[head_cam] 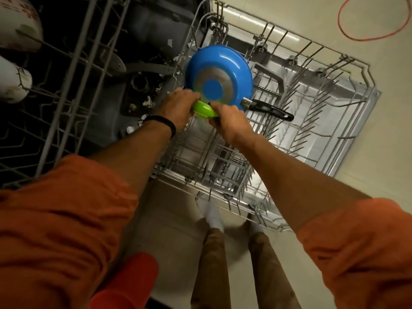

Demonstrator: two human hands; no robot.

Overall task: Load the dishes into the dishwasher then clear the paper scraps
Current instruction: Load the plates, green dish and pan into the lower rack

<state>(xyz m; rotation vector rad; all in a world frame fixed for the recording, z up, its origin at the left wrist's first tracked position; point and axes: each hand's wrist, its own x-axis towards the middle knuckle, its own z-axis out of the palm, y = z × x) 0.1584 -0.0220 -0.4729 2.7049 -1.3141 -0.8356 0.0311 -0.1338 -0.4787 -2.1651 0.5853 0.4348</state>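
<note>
Green dish (204,109), bright lime and glossy, is seen edge-on, so its exact shape cannot be told. The left hand (178,103) and right hand (227,117) are close together, each gripping one end of it. It hangs over the lower rack (312,134) near the tub-side edge, just beside an upturned blue pan (219,74). Open tines fill the rack's middle and outer edge. The dish's long axis runs from the tub-side edge toward the rack's middle, roughly parallel to the pan's black handle (270,110). Paper scraps (148,102) lie in the dark tub.
</note>
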